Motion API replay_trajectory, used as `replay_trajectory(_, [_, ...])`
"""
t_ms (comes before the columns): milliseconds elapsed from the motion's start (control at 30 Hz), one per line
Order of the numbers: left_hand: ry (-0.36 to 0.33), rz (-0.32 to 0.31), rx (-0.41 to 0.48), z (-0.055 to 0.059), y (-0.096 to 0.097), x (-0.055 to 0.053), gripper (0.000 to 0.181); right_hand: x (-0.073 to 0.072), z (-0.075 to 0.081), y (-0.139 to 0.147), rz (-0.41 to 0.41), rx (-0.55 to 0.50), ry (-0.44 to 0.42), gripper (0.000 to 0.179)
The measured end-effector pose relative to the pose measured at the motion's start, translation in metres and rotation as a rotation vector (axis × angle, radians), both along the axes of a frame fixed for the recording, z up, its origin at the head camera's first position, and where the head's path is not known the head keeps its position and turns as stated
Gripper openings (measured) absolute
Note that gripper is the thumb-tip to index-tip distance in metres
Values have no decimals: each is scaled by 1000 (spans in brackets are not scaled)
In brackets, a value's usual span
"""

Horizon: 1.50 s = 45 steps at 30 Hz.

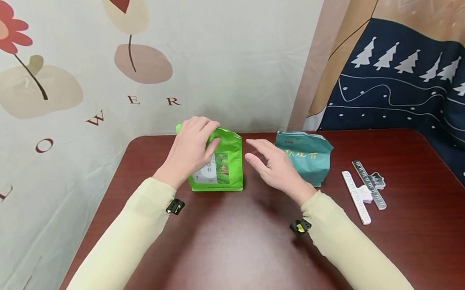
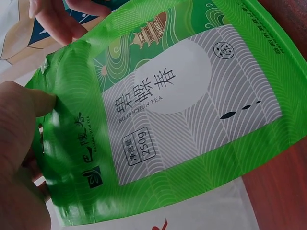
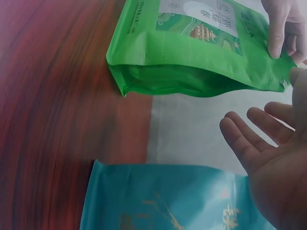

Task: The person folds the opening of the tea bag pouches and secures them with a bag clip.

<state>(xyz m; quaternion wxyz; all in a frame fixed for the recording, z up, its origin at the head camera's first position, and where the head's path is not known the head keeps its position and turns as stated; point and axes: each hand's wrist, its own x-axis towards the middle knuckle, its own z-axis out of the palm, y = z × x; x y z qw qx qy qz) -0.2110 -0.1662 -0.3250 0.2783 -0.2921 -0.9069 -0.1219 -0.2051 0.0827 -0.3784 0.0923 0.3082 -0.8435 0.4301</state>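
Observation:
A bright green tea bag (image 1: 234,163) stands upright toward the back of the table. Its front label (image 2: 192,96) reads Biluochun Tea, 250g. My left hand (image 1: 192,144) grips the bag's top edge, thumb on the front face and fingers behind, mostly hidden. To the right of that bag, my right hand (image 1: 274,166) hovers with fingers extended and holds nothing. In the right wrist view the right hand's fingers (image 3: 240,139) are spread between the green bag's side and a teal tea bag (image 3: 168,191). That teal bag stands upright behind the right wrist.
Two ruler-shaped clips, one white (image 1: 357,198) and one clear (image 1: 370,185), lie on the dark red table (image 1: 235,257) at the right. A printed cloth (image 1: 227,47) hangs right behind the table's back edge.

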Motion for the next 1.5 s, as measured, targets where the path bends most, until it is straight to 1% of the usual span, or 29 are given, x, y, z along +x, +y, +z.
replay_trajectory(167, [21,-19,27,1,2,-4,20,-5,1,-8,-52,-16,4,46])
replay_trajectory(267, [29,-21,30,0,4,-4,19,-8,2,-13,-75,-26,13,44])
replay_trajectory(467, [33,-16,34,0,5,-2,18,-15,2,-22,-84,-59,21,37])
replay_trajectory(700, [55,-26,51,-3,6,-2,17,-19,3,-28,-98,-74,-51,29])
replay_trajectory(767, [60,-25,52,-5,6,-2,19,-19,2,-30,-100,-77,-55,26])
replay_trajectory(867, [65,-15,44,-7,8,-2,24,-19,0,-33,-109,-90,-38,21])
replay_trajectory(1033, [78,34,22,-10,10,1,32,-18,-3,-36,-132,-108,0,18])
replay_trajectory(1133, [94,66,15,-11,13,1,35,-18,-4,-38,-147,-119,7,17])
replay_trajectory(1233, [115,84,16,-12,14,0,36,-19,-4,-39,-160,-138,9,15])
replay_trajectory(1367, [144,86,28,-14,15,-1,35,-18,-2,-41,-171,-156,8,14])
replay_trajectory(1500, [155,80,37,-15,14,-1,31,-18,-3,-43,-173,-160,-2,15])
